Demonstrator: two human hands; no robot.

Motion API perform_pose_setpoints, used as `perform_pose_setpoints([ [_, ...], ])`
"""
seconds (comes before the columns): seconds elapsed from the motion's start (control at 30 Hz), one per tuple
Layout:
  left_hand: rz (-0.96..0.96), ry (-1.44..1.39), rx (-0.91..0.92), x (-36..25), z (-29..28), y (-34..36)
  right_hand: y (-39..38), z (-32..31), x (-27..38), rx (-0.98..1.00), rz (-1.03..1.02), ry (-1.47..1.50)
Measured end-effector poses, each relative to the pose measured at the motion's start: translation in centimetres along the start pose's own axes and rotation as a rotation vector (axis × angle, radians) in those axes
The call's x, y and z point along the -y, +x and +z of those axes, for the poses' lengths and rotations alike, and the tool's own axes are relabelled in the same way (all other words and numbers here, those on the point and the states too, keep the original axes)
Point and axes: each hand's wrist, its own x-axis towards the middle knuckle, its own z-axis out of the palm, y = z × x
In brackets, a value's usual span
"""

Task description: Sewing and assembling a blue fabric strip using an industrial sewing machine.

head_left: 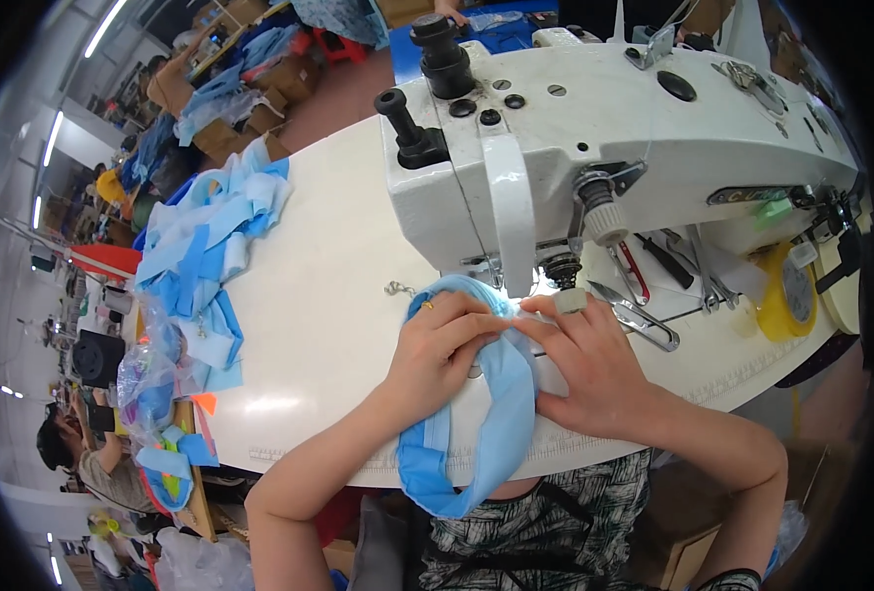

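A loop of light blue fabric band point(506, 399) lies at the needle area of a white sewing machine point(555, 128), its lower end hanging over the table's near edge. My left hand point(437, 345) pinches the band just left of the needle, fingers bent over it. From the right, my right hand point(589, 369) grips the same band close to the presser foot, thumb and forefinger pressed together. The fingertips of both hands nearly meet below the lit needle. A small metal chain point(397, 289) pokes out at the band's left side. The stitching point itself is partly hidden by machine parts and fingers.
Blue fabric bands point(210, 236) are heaped on the table's left side. Scissors point(639, 317), a screwdriver point(665, 261) and wrenches lie right of the needle, beside a yellow tape roll point(786, 291). A person point(102, 458) sits farther left.
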Motion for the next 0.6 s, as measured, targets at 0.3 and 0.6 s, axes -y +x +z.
perform_pose_setpoints([
  [0.3, -0.04, 0.014, -0.005, -0.49, -0.33, -0.03, 0.0, -0.3, 0.37, 0.061, 0.056, 0.026],
  [0.6, -0.028, -0.011, 0.02, -0.17, -0.3, -0.07, 0.32, -0.82, 0.67, 0.1, -0.015, -0.081],
])
